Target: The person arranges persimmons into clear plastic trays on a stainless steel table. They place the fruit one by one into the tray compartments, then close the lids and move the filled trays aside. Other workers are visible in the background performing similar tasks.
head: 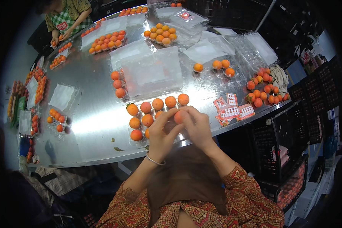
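Over the near edge of a clear plastic tray [132, 129], a reddish-orange persimmon [179, 117] is held up at my fingertips. My right hand [198, 125] grips it from the right, thumb across its face. Around its left side curl the thumb and fingers of my left hand [164, 131], which wears a bangle [154, 160] at the wrist. Persimmons fill the tray's back row and left columns, among them one with a green calyx [132, 109] at the far left corner. Both hands hide the tray's near right part.
Printed cards [230, 111] lie right of the tray, near loose persimmons [263, 92] and a cloth [279, 78]. Behind stands a part-filled tray [152, 74] under a white sheet. Black crates [265, 154] stand below the steel table [94, 139]. A co-worker [68, 20] handles fruit at far left.
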### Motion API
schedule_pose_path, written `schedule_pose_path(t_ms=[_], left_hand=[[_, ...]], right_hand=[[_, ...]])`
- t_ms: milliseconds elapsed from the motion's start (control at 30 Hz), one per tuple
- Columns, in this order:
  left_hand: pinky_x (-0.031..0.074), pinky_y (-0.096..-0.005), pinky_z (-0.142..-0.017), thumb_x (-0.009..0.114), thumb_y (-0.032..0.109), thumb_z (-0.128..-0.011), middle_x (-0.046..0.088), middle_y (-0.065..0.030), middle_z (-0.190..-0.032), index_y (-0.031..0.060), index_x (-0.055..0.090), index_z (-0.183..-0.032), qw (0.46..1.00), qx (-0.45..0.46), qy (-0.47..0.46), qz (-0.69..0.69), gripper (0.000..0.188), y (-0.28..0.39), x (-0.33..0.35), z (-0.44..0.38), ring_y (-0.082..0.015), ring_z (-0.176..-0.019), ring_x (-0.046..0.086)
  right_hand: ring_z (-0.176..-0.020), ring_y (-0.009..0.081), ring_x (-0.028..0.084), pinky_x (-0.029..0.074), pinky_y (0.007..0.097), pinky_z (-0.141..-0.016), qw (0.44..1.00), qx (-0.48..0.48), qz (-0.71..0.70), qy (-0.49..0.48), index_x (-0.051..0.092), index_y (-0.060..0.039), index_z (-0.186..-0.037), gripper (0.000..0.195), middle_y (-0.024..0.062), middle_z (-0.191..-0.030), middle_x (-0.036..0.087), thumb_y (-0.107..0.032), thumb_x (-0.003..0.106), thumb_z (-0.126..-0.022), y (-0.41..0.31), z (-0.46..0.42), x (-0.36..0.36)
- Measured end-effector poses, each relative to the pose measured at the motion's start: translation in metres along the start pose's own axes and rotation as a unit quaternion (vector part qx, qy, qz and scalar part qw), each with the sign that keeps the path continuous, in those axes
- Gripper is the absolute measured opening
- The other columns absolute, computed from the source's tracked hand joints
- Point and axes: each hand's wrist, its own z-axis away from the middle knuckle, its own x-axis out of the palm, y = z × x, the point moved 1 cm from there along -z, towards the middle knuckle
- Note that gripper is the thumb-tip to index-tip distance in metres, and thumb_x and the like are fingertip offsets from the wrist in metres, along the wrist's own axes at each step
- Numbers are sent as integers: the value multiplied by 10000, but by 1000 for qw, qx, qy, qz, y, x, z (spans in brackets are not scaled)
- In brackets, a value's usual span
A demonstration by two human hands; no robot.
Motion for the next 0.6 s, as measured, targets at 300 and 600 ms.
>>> schedule_pose_path(t_ms=[300, 600], left_hand=[[596, -306, -918, 760, -8, -904, 700, -121, -1234, -44, 623, -1316, 1000, -5, -6, 7, 436, 1, -1, -1, -179, -1077, 718], [559, -334, -1008, 585, 189, -1078, 638, -158, -1348, 22, 443, -1513, 957, -119, -43, 260, 487, 17, -30, -12, -211, -1202, 655]], right_hand=[[-534, 175, 622, 467, 344, -539, 999, -31, 35, 25, 715, 28, -1001, 334, 114, -651, 649, -221, 511, -1093, -6, -2, 2], [-648, 55, 556, 433, 254, -588, 998, 50, -16, 38, 697, -4, -1138, 188, 20, -720, 667, -98, 558, -1054, 0, -27, -17]])
